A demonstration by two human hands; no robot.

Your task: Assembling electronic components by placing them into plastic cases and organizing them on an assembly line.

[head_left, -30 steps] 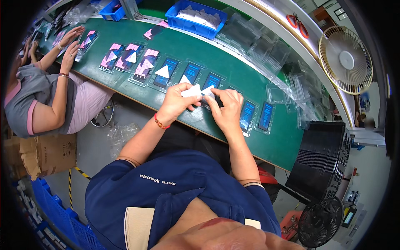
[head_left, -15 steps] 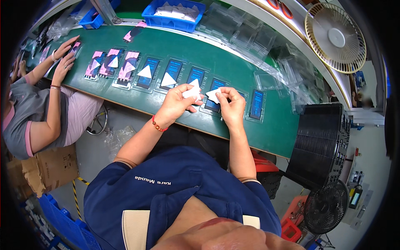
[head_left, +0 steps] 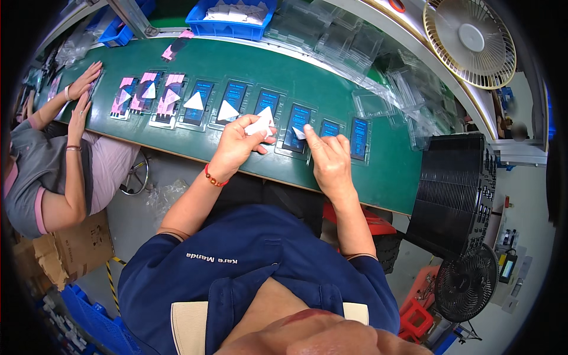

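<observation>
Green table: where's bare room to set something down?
Green table: long band between the blue bin and the row of dark panels; also a patch between the rightmost panel and the black ribbed stack. Crowded: mid-row, where the left hand holds white triangles and the right hand works; far edge right of the bin, heaped with clear trays.

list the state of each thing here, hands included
left hand: closed on white triangular pieces
right hand: index finger extended at a white triangular piece
blue screen panels: lying flat in a row
blue bin: open, holding white pieces
cardboard box: torn at a flap
pale fan, black fan: running or not, can't tell
</observation>
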